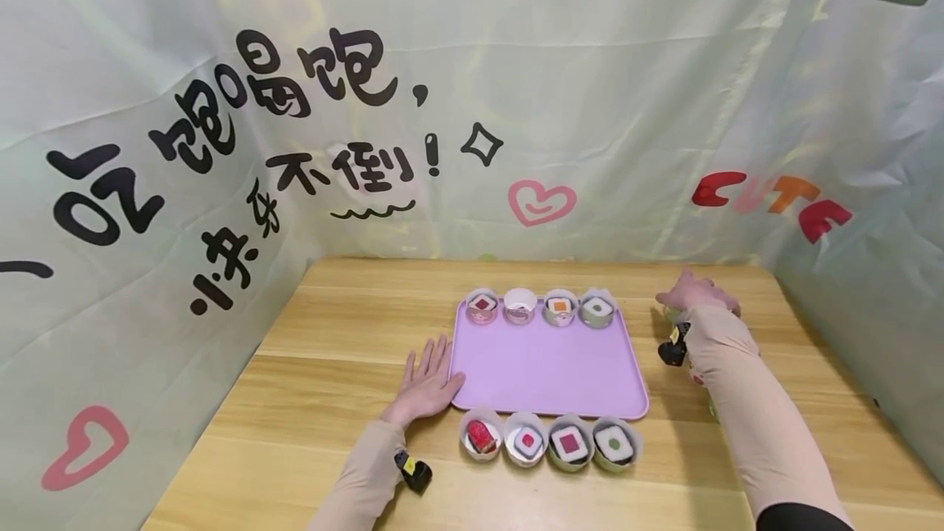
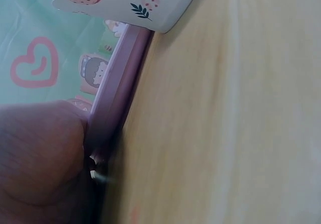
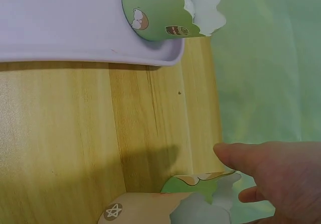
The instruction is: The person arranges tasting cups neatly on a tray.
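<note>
My left hand (image 1: 424,388) lies flat with straight fingers beside the left edge of a purple tray (image 1: 546,367), its thumb touching that edge. Along the tray's back edge stand several paper cups, among them a green cup (image 1: 597,311) and a white cup (image 1: 519,310); most show a sushi piece inside. My right hand (image 1: 696,295) reaches to the far right of the table. In the right wrist view its thumb (image 3: 238,156) is extended above a green cup (image 3: 193,185) and a peach cup (image 3: 135,206). The right forearm mostly hides those cups in the head view.
In front of the tray stands a row of cups, including one with a red sushi piece (image 1: 482,437) and one with a green-centred sushi roll (image 1: 614,443). The wooden table (image 1: 317,383) is enclosed by a printed cloth (image 1: 612,121) at the back and sides.
</note>
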Available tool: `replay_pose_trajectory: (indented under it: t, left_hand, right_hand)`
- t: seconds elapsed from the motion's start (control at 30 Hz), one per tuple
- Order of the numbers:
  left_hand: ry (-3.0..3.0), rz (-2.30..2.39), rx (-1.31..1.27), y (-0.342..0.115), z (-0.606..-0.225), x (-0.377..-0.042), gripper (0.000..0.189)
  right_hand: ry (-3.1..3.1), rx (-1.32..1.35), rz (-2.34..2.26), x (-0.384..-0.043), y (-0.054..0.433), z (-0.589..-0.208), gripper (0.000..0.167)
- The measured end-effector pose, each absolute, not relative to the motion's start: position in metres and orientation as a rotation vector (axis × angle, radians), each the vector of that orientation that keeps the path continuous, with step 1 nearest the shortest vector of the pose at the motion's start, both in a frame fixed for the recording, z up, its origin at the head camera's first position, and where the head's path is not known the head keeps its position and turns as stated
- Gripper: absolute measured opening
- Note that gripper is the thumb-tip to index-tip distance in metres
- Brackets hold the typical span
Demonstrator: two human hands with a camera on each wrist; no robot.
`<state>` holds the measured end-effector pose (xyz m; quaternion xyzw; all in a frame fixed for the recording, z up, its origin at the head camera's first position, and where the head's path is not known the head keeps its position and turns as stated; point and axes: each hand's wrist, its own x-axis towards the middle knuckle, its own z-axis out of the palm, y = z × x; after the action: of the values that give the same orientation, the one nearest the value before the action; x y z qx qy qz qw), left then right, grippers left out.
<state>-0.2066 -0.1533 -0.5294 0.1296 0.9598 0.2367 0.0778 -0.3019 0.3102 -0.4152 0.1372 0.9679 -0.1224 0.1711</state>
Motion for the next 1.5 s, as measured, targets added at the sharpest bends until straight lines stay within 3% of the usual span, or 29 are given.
replay_pose_trajectory:
  t: [1.5]
  left_hand:
    - [2.856,0.697,0.371,-0.152,-0.526,-0.206,0.070]
  right_hand:
    - [2.785,0.303,-0.501,-0.316,0.321,-0.437,0.056]
